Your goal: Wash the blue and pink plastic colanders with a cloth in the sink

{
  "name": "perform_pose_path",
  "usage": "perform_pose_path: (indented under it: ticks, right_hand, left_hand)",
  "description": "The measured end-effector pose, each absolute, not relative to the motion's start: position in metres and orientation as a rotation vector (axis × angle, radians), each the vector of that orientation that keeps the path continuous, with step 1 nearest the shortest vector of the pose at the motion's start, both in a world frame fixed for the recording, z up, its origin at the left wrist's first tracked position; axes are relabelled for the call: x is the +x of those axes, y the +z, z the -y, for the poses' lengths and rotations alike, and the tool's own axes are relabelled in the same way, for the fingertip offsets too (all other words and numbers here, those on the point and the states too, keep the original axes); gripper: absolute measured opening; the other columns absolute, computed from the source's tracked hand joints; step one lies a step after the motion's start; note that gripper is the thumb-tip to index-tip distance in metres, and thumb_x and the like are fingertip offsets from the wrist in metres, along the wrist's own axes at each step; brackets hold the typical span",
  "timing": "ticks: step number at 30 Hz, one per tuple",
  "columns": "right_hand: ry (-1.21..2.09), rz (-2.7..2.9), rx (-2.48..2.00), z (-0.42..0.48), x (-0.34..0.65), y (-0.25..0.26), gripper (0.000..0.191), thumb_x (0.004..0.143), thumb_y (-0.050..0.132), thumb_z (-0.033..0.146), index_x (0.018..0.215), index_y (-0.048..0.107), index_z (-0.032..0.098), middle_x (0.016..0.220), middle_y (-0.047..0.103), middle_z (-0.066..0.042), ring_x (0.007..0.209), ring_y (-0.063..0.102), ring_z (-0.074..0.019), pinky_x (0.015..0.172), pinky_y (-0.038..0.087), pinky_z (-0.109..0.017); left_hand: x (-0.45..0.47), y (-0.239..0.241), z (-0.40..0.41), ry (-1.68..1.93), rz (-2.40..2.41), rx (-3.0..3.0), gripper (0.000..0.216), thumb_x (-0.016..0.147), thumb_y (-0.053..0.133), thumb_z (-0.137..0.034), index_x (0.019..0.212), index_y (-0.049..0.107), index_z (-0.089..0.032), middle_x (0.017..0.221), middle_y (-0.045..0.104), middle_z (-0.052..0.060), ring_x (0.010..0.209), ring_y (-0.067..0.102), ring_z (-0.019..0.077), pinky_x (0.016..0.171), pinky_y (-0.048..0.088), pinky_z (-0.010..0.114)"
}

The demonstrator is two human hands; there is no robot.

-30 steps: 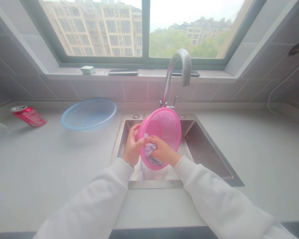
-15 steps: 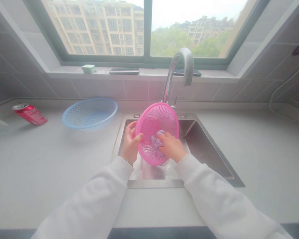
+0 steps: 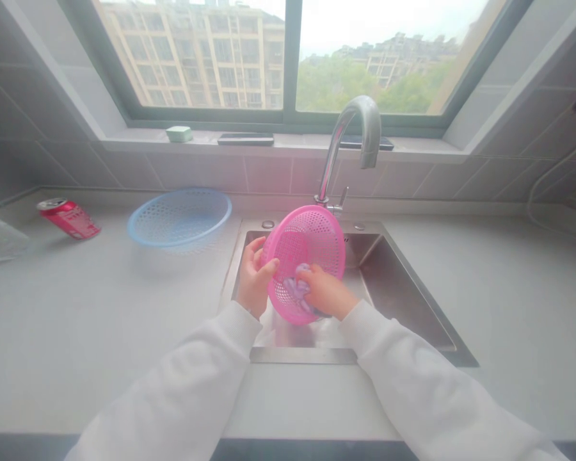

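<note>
A pink plastic colander [image 3: 319, 240] is held tilted over the sink [image 3: 403, 288], its inside turned towards me. My left hand [image 3: 255, 276] grips its left rim, thumb over the edge and fingers behind. Bunched in my right hand [image 3: 327, 291] is a light purple cloth [image 3: 297, 287], pressed against the lower inside of the colander. The fingers of my right hand are closed round the cloth. Behind the colander rises the chrome faucet [image 3: 336, 137], with no water visibly running from its spout.
A light blue colander [image 3: 180, 221] rests on the counter left of the sink. Further left are a red drink can [image 3: 72, 219] and a clear plastic bag [image 3: 0, 240]. On the windowsill lie a pale green block [image 3: 179, 133] and a dark flat object [image 3: 246, 139].
My right hand has moved the purple cloth slightly down across the colander's inside. My left hand keeps its hold on the rim. The whole view has shifted a little.
</note>
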State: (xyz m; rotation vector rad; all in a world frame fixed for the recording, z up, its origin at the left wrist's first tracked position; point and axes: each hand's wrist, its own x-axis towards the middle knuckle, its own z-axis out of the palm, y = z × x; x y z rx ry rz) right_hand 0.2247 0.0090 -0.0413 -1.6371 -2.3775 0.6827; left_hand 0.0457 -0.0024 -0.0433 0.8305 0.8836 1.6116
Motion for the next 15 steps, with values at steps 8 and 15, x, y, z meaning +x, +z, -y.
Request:
perform_pose_path:
  ticks: [8,15]
  right_hand:
    - [0.942,2.221,-1.276,0.0,0.206,-0.04,0.042,0.071,0.06,0.004,0.106,0.07,0.023,0.102,0.057,-0.003,0.09,0.057,-0.0176,0.08,0.044,-0.028]
    - [0.777,2.404,-1.351,0.0,0.207,-0.044,0.034,0.078,0.057,0.004,0.102,0.074,0.022,0.102,0.056,-0.005,0.077,0.053,-0.0148,0.076,0.042,-0.029]
  left_hand:
    - [0.046,-0.044,0.001,1.585,-0.863,0.881,0.069,0.063,0.084,-0.032,0.124,0.052,-0.023,0.103,0.069,0.003,0.084,0.067,0.0172,0.078,0.054,0.032]
    - [0.043,-0.044,0.001,1.609,-0.848,0.869,0.067,0.064,0.082,-0.033,0.124,0.053,-0.024,0.104,0.07,0.003,0.088,0.068,0.0183,0.081,0.053,0.033]
